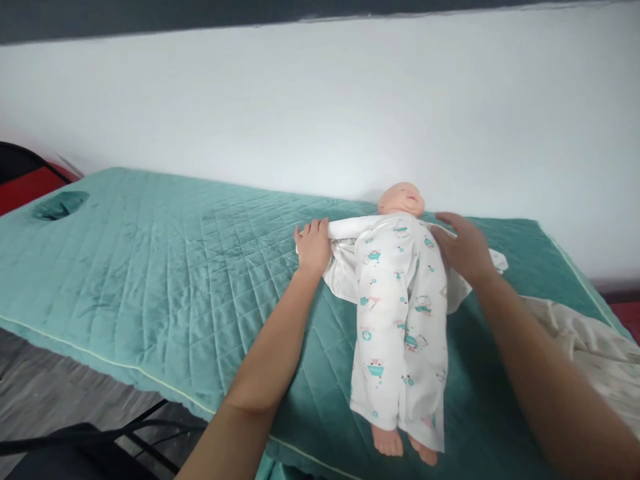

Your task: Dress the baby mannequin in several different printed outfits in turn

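Observation:
A baby doll (401, 197) lies on its back on a teal quilted bed (165, 280), head toward the wall and bare feet at the near edge. It wears a white sleepsuit (400, 313) printed with small teal and pink figures. My left hand (313, 244) is closed round the end of the doll's outstretched sleeve. My right hand (463, 248) rests flat on the doll's other shoulder, fingers stretched out over the cloth.
A white wall (320, 100) runs right behind the bed. The bed has an oval face hole (60, 204) at the far left. A cream printed cloth (590, 347) lies at the right edge. Black cables (100, 433) cross the grey floor at the lower left.

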